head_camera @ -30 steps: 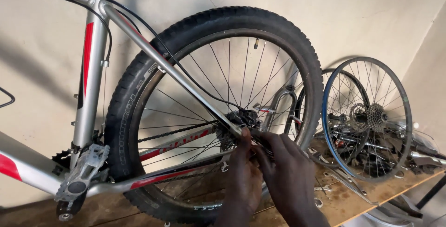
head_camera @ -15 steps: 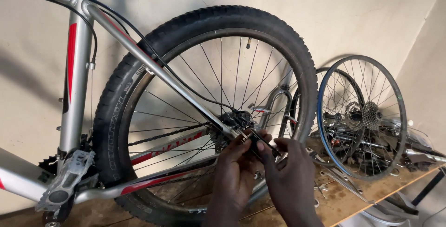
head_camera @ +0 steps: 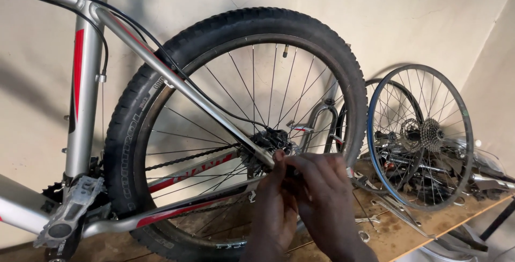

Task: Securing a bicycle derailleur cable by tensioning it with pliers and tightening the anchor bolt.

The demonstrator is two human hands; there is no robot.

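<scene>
Rear wheel [head_camera: 236, 79] upright, axle toward wall; both hands [head_camera: 300, 192] pinching its hub [head_camera: 268, 141].

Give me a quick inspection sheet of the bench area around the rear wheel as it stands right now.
Surface: wooden bench, scattered with parts.
Job's things: rear wheel mounted in silver-red frame; chain on.
Clutter: loose wheel with cassette, small metal bits.
Hands: left hand and right hand both at the hub; grip hidden.
Cables: black cable along the seat stay.
Surroundings: plain beige wall.
</scene>
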